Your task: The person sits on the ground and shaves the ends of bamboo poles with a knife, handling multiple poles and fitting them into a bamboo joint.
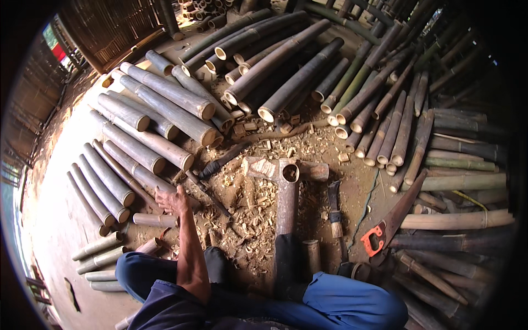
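My left hand (pixel 173 201) is closed over the near end of a grey bamboo tube (pixel 137 173), which lies among other cut tubes on the left. My right hand is not in view. Between my legs, a bamboo tube (pixel 287 203) leans with its open end on a short wooden block (pixel 261 168). A blade with a pale, bound handle (pixel 335 217) lies just right of that tube. Nearer my left hand are a long thin tool (pixel 209 192) and a dark tool with a wrapped part (pixel 220 162), whose exact kinds I cannot make out.
Wood chips (pixel 247 212) cover the ground before me. A handsaw with an orange handle (pixel 374 240) rests at the right against piled bamboo (pixel 456 220). More cut tubes (pixel 297 82) lie across the back. A woven bamboo wall (pixel 110 27) stands far left.
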Demonstrator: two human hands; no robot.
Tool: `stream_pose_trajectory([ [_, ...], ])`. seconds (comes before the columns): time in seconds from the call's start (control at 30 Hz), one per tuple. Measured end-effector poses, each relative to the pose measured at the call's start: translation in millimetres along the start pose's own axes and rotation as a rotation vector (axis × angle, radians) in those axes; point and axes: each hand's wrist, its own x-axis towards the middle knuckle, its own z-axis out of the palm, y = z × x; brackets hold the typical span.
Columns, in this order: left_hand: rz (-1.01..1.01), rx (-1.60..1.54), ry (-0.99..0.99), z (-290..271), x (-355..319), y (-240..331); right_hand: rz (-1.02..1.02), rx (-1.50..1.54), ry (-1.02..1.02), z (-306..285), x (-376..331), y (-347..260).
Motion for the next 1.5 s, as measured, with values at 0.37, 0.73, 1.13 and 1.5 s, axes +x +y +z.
stream_pose_trajectory([
  [0.37,0.354,-0.431,-0.662,-15,-163,-12,-0.055,0.078,0.006,-10,-39,14],
  [0.73,-0.225,-0.444,-1.459,-40,-275,-27,-0.152,0.136,0.134,-40,-104,41],
  [1.13,0.036,-0.69,-1.477,-3,-254,9,-0.128,0.139,0.116,-33,-129,58],
  [1.5,0.206,-0.349,-1.498,-3,-245,22,-0.107,0.123,0.109,-30,-135,59],
])
